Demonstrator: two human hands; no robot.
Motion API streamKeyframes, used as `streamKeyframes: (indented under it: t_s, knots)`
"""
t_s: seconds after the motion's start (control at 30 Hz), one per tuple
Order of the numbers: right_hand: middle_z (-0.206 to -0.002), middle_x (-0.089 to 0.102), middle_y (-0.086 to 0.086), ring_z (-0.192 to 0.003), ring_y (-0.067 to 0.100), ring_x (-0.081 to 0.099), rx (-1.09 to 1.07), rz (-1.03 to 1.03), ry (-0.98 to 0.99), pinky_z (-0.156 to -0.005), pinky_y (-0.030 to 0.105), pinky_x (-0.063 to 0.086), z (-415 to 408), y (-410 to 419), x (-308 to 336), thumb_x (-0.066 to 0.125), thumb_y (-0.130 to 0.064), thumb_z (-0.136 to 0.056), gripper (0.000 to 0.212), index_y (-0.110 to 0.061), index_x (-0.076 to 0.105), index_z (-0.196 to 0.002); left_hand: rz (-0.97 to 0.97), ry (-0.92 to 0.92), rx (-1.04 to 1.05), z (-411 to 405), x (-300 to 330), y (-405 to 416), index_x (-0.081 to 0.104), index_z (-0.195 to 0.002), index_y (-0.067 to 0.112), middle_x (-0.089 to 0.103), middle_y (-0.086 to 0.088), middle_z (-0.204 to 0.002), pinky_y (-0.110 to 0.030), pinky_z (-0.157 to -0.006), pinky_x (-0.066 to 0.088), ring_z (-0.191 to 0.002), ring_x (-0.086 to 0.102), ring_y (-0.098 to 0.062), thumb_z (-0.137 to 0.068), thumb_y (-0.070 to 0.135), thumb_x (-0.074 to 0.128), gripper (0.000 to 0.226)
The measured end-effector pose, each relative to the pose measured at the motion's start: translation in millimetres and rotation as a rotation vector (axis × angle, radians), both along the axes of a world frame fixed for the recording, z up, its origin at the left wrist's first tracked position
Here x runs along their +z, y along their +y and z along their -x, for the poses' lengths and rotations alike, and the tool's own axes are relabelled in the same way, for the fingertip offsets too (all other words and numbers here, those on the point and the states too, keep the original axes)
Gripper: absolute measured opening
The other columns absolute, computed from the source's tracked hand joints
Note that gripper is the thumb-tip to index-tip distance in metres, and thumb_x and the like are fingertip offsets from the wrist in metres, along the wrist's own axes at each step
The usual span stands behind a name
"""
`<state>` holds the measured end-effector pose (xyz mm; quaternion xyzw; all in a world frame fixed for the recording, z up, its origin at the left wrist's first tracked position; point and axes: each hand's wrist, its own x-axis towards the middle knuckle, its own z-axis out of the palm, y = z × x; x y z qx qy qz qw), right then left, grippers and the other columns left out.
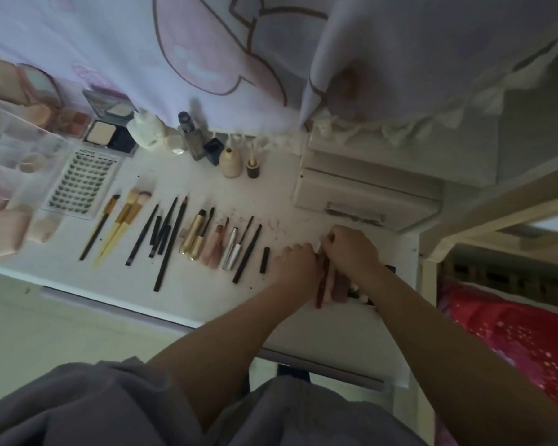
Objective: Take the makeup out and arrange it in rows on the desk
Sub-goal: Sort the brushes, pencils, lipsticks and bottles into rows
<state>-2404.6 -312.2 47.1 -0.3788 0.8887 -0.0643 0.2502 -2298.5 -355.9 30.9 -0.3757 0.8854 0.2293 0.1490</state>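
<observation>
A row of makeup lies on the white desk [187, 294]: gold-handled brushes [123, 217], black pencils [166, 239], a gold tube [194, 235], a silver mascara [231, 249] and a short black stick [264, 259]. At the row's right end my left hand [295, 265] and my right hand [348, 251] meet, fingers curled around a dark red pencil [321, 288] and pinkish tubes [340, 286]. Which hand holds which item is partly hidden. Bottles [194, 136] and a beige jar [231, 162] stand in a row behind.
A clear organiser [16, 156], a lash card [81, 181], open powder compacts [110, 123] and pink sponges sit at the left. A white case [364, 194] lies at the back right. A hanging printed curtain [207, 59] borders the desk's back. Red bedding [512, 336] is on the right.
</observation>
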Motion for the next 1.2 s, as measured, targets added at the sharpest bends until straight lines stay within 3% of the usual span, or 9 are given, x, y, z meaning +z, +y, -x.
streamKeyframes:
  t_s: [0.17,0.37,0.47,0.6,0.73,0.83,0.97,1.1,1.2]
  knots:
    - [-0.068,0.055,0.003,-0.062,0.017,0.052,-0.097,-0.044,-0.210,-0.052,0.027,0.030,3,-9,9,0.032,-0.047,-0.097,0.051,-0.012,0.056,-0.069,-0.177,0.111,0.145,-12,16,-5,0.042,-0.108,0.006,0.063,-0.015,-0.099,-0.032,-0.060,0.038,-0.085,0.061,-0.033,-0.098,0.024,0.037,0.021]
    - [-0.044,0.048,-0.005,-0.035,0.010,0.039,-0.089,-0.116,-0.611,-0.043,0.020,0.030,-3,-8,52,0.043,-0.049,-0.094,0.048,-0.015,0.061,-0.065,-0.091,0.255,-0.096,-62,34,-28,0.047,-0.112,0.014,0.059,-0.006,-0.102,-0.036,-0.065,0.044,-0.085,0.059,-0.029,-0.099,0.033,0.036,0.026]
    - [-0.042,0.044,-0.007,-0.034,0.008,0.032,-0.085,-0.020,-0.745,-0.039,0.019,0.025,-12,-5,72,0.047,-0.047,-0.094,0.043,-0.013,0.062,-0.071,-0.027,0.256,-0.225,-78,51,-53,0.050,-0.106,0.021,0.055,0.005,-0.081,-0.031,-0.056,0.037,-0.069,0.053,-0.018,-0.098,0.042,0.036,0.027]
    - [-0.045,0.047,-0.009,-0.036,0.005,0.036,-0.048,0.189,-0.741,-0.037,0.016,0.030,-28,-4,94,0.047,-0.043,-0.095,0.039,-0.013,0.061,-0.074,0.055,0.257,-0.319,-84,77,-81,0.050,-0.103,0.027,0.044,0.011,-0.062,-0.027,-0.048,0.031,-0.055,0.044,-0.011,-0.097,0.044,0.035,0.024]
    - [-0.051,0.053,-0.010,-0.043,0.002,0.043,0.045,0.302,-0.644,-0.043,0.016,0.035,-36,1,115,0.049,-0.041,-0.095,0.032,-0.016,0.061,-0.079,-0.050,0.332,-0.321,-86,94,-91,0.048,-0.091,0.033,0.049,0.009,-0.062,-0.024,-0.047,0.030,-0.052,0.045,-0.005,-0.097,0.043,0.037,0.016]
    - [-0.055,0.060,-0.011,-0.044,-0.001,0.047,0.071,0.275,-0.596,-0.043,0.014,0.038,-39,4,128,0.047,-0.044,-0.094,0.029,-0.022,0.061,-0.082,-0.026,0.349,-0.372,-88,104,-94,0.046,-0.090,0.035,0.048,0.009,-0.060,-0.024,-0.046,0.031,-0.049,0.043,-0.004,-0.096,0.044,0.038,0.014]
    - [-0.045,0.052,-0.007,-0.037,0.007,0.041,-0.050,0.221,-0.655,-0.037,0.017,0.032,-45,3,140,0.032,-0.048,-0.098,0.049,-0.012,0.060,-0.080,0.048,0.356,-0.421,-86,116,-99,0.050,-0.099,0.030,0.048,0.010,-0.062,-0.025,-0.048,0.035,-0.051,0.044,-0.004,-0.096,0.046,0.036,0.021]
    - [-0.054,0.052,-0.008,-0.041,0.004,0.041,-0.004,0.280,-0.677,-0.042,0.018,0.031,-47,5,148,0.043,-0.030,-0.099,0.022,-0.016,0.053,-0.085,0.056,0.389,-0.438,-85,127,-104,0.051,-0.098,0.029,0.047,0.010,-0.060,-0.024,-0.047,0.034,-0.051,0.043,-0.002,-0.097,0.044,0.036,0.020]
    - [-0.056,0.058,-0.009,-0.045,0.004,0.046,-0.011,0.269,-0.735,-0.042,0.016,0.034,-44,9,156,0.042,-0.046,-0.096,0.034,-0.016,0.059,-0.093,0.109,0.405,-0.485,-84,134,-106,0.051,-0.099,0.030,0.047,0.010,-0.060,-0.020,-0.046,0.032,-0.050,0.044,-0.001,-0.096,0.045,0.036,0.022]
